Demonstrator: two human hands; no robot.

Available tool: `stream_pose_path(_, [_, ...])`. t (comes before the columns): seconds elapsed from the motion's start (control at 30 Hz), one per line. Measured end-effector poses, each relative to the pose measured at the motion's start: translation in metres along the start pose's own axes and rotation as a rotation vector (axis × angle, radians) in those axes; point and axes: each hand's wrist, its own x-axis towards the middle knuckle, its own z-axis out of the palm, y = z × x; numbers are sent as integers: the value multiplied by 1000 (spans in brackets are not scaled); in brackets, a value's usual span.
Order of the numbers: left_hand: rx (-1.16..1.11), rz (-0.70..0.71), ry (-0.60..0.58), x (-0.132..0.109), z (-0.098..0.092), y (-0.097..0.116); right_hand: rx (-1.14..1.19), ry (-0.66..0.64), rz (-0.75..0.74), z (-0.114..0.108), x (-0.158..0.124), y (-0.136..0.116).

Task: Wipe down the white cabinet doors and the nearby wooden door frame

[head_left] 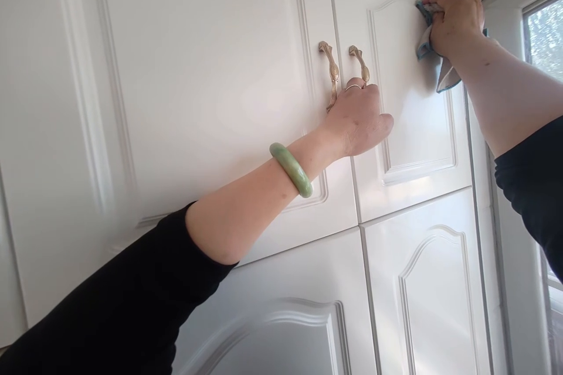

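Note:
My left hand (358, 120) is closed around the lower part of the gold handle (361, 64) on the right upper cabinet door (413, 111). A ring is on one of its fingers, and a green bangle (291, 170) circles the wrist. Up at the top right corner of that door, my right hand (460, 17) presses a white cleaning cloth (449, 77) with blue edging against the surface. The fingers are bent over the bunched cloth, and part of it hangs below the palm. A second gold handle (332, 73) sits just left of my left hand, on the neighbouring door.
The wide left upper door (211, 70) has a raised moulding. Below are more white panelled doors, a left one (281, 340) and a right one (440, 293). At the right edge stands a window (545, 38) with a white frame.

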Motion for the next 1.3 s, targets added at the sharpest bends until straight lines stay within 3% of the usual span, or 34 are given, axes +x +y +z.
stream_pose_path(0.1, [7,-7,-8,-2,-2,4,27,19,103,1,-6,8])
stream_pose_path(0.37, [6,-15,10,-4,-2,8,-48,14,157,-1,-15,31])
stream_pose_path(0.77, [20,4,17,-3,0,5,-65,-41,198,-5,-34,43])
stream_pose_path(0.93, [41,-15,-2,-2,-1,5,-103,-32,184,-5,-62,64])
stream_pose_path(1.1, [-105,41,38,2,2,-6,-83,-62,142,-10,-96,88])
stream_pose_path(1.3, [-253,46,42,11,9,-18,-146,-101,228,-14,-156,100])
